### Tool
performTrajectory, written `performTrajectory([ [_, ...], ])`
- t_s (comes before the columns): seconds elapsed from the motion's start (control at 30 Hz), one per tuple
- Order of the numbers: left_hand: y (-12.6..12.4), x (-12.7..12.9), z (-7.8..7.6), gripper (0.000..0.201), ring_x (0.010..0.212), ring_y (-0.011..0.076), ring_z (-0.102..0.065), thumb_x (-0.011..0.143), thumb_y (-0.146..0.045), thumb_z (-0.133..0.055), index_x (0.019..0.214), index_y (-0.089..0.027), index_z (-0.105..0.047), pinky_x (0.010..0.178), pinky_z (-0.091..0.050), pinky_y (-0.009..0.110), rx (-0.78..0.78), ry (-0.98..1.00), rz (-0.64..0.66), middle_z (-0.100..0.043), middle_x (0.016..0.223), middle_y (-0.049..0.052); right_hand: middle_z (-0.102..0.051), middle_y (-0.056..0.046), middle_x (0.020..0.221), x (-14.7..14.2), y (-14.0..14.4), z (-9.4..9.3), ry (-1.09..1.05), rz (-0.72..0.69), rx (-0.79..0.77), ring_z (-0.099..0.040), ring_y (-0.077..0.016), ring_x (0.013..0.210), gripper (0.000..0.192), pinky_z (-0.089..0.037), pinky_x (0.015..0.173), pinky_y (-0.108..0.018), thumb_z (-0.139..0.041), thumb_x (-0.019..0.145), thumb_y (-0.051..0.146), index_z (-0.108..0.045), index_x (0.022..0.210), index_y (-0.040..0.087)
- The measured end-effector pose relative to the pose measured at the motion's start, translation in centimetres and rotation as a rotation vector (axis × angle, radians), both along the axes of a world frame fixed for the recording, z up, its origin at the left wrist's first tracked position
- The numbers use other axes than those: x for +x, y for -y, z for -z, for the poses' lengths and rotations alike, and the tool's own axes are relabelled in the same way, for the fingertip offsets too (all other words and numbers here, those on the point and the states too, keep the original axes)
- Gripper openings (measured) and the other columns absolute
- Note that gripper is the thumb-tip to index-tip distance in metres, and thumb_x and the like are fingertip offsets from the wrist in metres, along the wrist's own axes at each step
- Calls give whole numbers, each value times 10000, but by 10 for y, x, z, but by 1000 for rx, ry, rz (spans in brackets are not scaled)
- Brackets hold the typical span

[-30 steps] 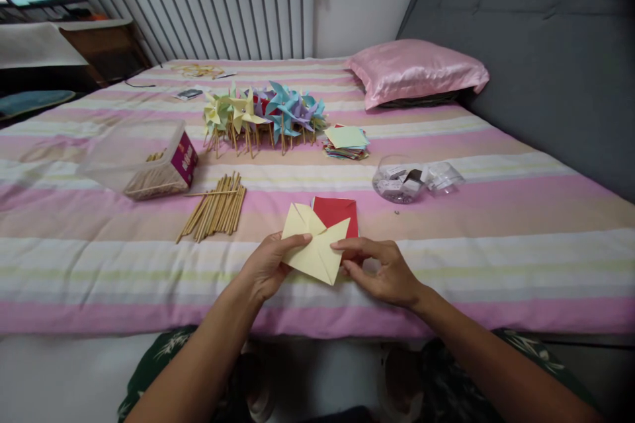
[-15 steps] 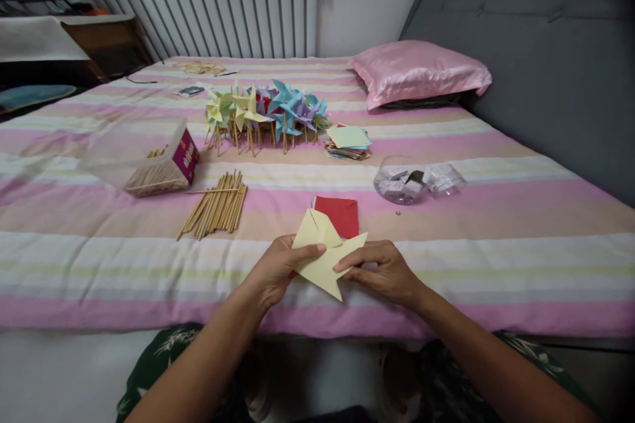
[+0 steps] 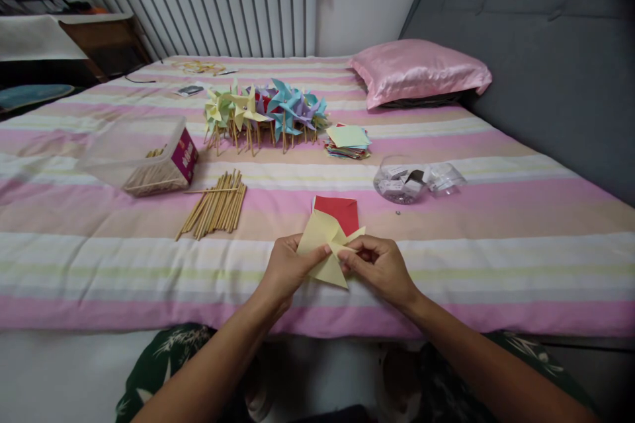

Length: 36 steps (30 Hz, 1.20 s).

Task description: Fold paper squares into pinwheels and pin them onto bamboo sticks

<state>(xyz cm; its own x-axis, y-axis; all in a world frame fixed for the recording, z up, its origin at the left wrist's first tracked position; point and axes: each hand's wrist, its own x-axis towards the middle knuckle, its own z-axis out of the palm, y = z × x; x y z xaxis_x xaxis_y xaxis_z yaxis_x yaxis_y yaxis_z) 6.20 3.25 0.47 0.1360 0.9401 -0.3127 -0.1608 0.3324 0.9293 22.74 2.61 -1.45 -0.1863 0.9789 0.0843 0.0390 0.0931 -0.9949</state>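
A pale yellow paper pinwheel (image 3: 317,232), with its blades partly folded in, is held just above the near part of the bed. My left hand (image 3: 292,266) pinches it from the left, thumb pressed near the centre. From the right, my right hand (image 3: 380,268) grips a folded-in blade between thumb and fingers close to the middle. Directly behind the paper lies a stack of red paper squares (image 3: 342,211), partly covered by it. To the left of my hands is a pile of thin wooden sticks (image 3: 215,206).
Finished pinwheels (image 3: 268,109) stand in a cluster farther back, beside a stack of coloured paper (image 3: 348,139). A clear plastic box (image 3: 133,155) holds sticks on the left. Right of centre are a round clear container (image 3: 397,182) with small packets and a clear lid (image 3: 445,178). A pink pillow (image 3: 421,73) lies behind.
My right hand has brought a blade of the yellow paper inward to the centre, and its fingers have curled closer to my left thumb. The upper blade now looks more curved.
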Motion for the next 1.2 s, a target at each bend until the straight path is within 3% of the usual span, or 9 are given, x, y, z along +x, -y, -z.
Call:
performTrajectory([
  [0.47, 2, 3, -2, 253, 573, 132, -571, 615, -317, -754, 741, -104, -700, 543, -429, 228, 13, -36, 11, -673, 675, 50, -620, 1, 558, -4, 0, 4, -59, 85, -95, -618, -127, 507, 214, -490, 490, -210, -687, 721, 325, -545, 700, 166],
  [0.87, 2, 4, 0, 232, 541, 123, -552, 585, -308, -771, 685, -110, -700, 518, -411, 216, 39, -62, 2, -660, 630, 28, -611, -6, 557, -2, -4, 7, -22, 32, -99, -579, -124, 499, 239, -446, 466, -221, -684, 714, 350, -554, 629, 168],
  [1.2, 3, 7, -1, 292, 557, 144, -579, 569, -325, -778, 733, -102, -688, 552, -437, 243, -59, 4, -24, -673, 638, 47, -591, -3, 551, -5, -1, 4, -39, 52, -96, -563, -115, 497, 249, -425, 463, -212, -679, 726, 340, -530, 627, 168],
])
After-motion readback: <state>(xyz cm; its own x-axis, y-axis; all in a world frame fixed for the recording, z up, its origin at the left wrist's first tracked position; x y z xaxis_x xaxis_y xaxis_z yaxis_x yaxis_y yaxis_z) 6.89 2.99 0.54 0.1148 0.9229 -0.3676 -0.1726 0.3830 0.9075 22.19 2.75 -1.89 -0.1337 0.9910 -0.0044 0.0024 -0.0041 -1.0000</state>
